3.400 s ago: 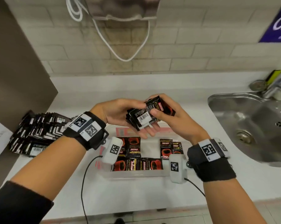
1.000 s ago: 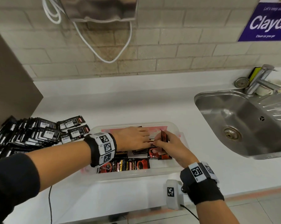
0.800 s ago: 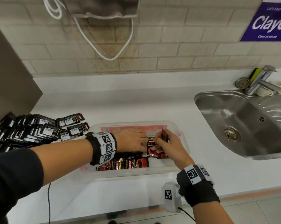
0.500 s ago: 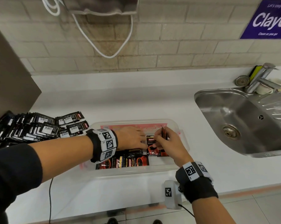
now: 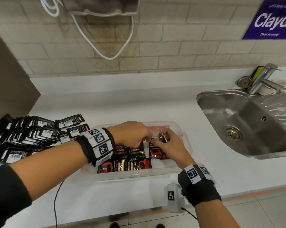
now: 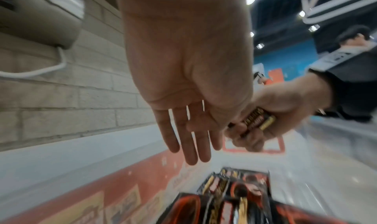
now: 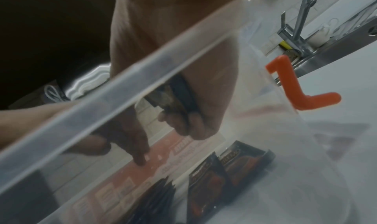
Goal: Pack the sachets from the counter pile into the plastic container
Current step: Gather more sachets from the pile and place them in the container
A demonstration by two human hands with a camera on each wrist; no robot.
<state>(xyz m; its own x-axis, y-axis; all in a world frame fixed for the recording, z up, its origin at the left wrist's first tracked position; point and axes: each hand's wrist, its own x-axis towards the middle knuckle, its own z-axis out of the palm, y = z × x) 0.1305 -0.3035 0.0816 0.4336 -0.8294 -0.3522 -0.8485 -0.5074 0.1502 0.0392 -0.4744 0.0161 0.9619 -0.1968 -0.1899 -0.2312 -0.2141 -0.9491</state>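
Head view had both hands inside the plastic container (image 5: 185,142). My right hand (image 5: 169,145) clamped a small stack of sachets (image 6: 255,122) on edge; left hand (image 5: 130,134) sat beside it, fingers straight in its wrist view, though contact was probably only at the thumb. Risk: the stack fans and topples onto the laid rows (image 5: 130,162) if released unevenly. Counter pile (image 5: 32,134) was far from done.

Container (image 5: 186,142) right end bare; sachet rows (image 5: 132,159) fill left; pile (image 5: 27,137) blocks counter left
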